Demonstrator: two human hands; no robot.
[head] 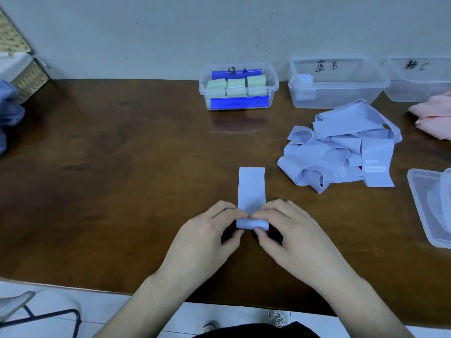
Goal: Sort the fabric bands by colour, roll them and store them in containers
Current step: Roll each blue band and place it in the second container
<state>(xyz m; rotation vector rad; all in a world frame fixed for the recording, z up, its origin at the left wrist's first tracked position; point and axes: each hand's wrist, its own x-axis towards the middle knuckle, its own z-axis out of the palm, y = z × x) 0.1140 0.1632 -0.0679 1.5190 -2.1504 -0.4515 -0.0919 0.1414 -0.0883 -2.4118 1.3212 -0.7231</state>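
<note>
**Blue band half rolled, bulk of blue pile and all pink still waiting**

While pinched at its near end between both hands, flat pale-blue fabric band (251, 189) lying lengthwise on dark brown wooden table (122, 167), far end pointing toward the wall. Near end already turned into a small roll under the fingertips; the rest of the strip still flat and unrolled. Left hand (207, 230) curled round the roll's left side, thumb below and fingers on top; right hand (290, 230) gripping the right side the same way. Neither hand free.

Judged well short of finished. Small clear plastic box with blue clip handles (238, 86), marked A, holding rows of rolled pale-green bands (235, 86); green apparently done. Larger clear plastic tub marked B (339, 81) just to its right, with what looks like one pale rolled band (304, 80) in its left corner and otherwise mostly bare. Loose heap of pale-blue bands (341, 145) in front of that tub, none of them rolled. Clear tub marked C (419, 79) at the far right, nothing seen inside it, with a heap of pink fabric bands (434, 118) beside it, partly cut off by the edge. Clear plastic lid (424, 206) lying near the right edge.

Left to do, by this reckoning: finish this roll, place it in tub B, work through the blue heap, then the pink.
</note>
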